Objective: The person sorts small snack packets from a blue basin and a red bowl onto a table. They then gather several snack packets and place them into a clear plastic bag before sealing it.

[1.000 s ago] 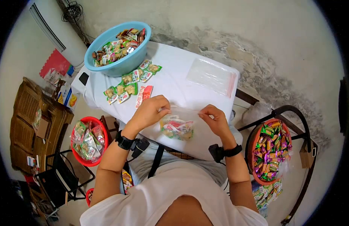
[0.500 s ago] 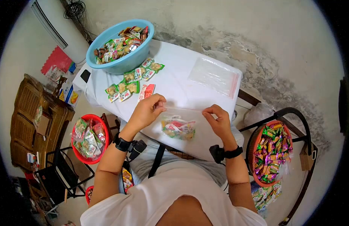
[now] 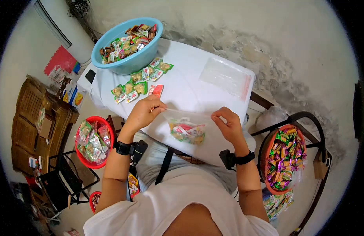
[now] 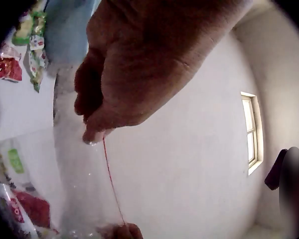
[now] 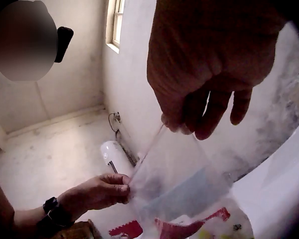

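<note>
A clear plastic bag (image 3: 187,129) with several small green, white and red packets inside hangs between both hands near the table's front edge. The left hand (image 3: 145,112) pinches its upper left corner; the right hand (image 3: 229,122) pinches the upper right corner. In the left wrist view the left hand (image 4: 139,64) grips the bag edge, where a thin red line runs toward the other hand. The right wrist view has the right hand (image 5: 209,69) pinching the clear film (image 5: 174,169) from above. Beyond the bag lie green packets (image 3: 138,82) in rows and a red-and-white packet (image 3: 155,90).
A blue basin (image 3: 150,47) of mixed packets stands at the table's back left. Flat clear bags (image 3: 225,77) lie at the right on the white table (image 3: 186,82). A red basin (image 3: 80,151) is at the left, an orange basket (image 3: 264,173) of wrapped sweets at the right.
The left hand has moved slightly left and down, its corner of the bag with it, and the bag top is drawn wider. The right hand has shifted slightly right, still pinching.
</note>
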Available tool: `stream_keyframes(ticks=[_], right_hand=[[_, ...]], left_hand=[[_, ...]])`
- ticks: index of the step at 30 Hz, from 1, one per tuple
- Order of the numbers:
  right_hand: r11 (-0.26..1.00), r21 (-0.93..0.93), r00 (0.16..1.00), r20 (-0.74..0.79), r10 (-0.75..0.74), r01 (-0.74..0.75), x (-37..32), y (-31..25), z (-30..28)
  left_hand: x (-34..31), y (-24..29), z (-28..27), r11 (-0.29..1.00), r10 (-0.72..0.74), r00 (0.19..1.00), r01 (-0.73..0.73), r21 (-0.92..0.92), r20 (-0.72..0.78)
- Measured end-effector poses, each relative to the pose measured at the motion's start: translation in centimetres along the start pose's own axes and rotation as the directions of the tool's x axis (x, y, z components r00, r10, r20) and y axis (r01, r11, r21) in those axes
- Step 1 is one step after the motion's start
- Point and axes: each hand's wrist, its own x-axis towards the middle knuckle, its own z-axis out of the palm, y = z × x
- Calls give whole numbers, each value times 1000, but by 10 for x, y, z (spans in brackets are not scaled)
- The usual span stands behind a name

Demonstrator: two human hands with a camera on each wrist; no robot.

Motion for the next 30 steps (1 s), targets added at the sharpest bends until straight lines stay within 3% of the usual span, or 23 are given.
stream_keyframes(ticks=[3, 5, 9, 10, 12, 16, 22, 24, 27, 30], right_hand=[[999, -40, 1000, -4, -29, 29, 2, 2, 2], [999, -29, 1000, -13, -23, 23, 1, 5, 3], [1000, -21, 1000, -15, 20, -20, 4, 3, 5], [999, -25, 1000, -16, 21, -22, 4, 4, 6], [999, -45, 1000, -20, -4, 3, 4, 6, 6], [997, -76, 1000, -5, -15, 14, 4, 2, 1], [993, -112, 999, -4, -40, 40, 8, 0, 4], [960, -234, 987, 71, -143, 156, 15, -11, 7], [922, -321, 976, 99, -196, 218, 18, -9, 6], [928, -335, 984, 113, -135, 166, 16, -12, 2]], left_hand=[[4, 5, -4, 994, 36, 999, -32, 107, -38], [14, 19, 2, 945, 248, 968, -232, 230, -45], [29, 57, 56, 911, 365, 931, -359, 201, 9], [34, 59, 62, 911, 368, 930, -362, 198, 8], [44, 61, 71, 933, 264, 945, -301, 199, 192], [47, 51, 69, 954, 265, 953, -282, 107, 147], [40, 37, 49, 961, 205, 964, -231, 149, 170], [38, 39, 53, 965, 211, 967, -230, 129, 142], [35, 35, 55, 960, 240, 964, -253, 119, 114], [26, 27, 44, 956, 238, 965, -253, 151, 110]])
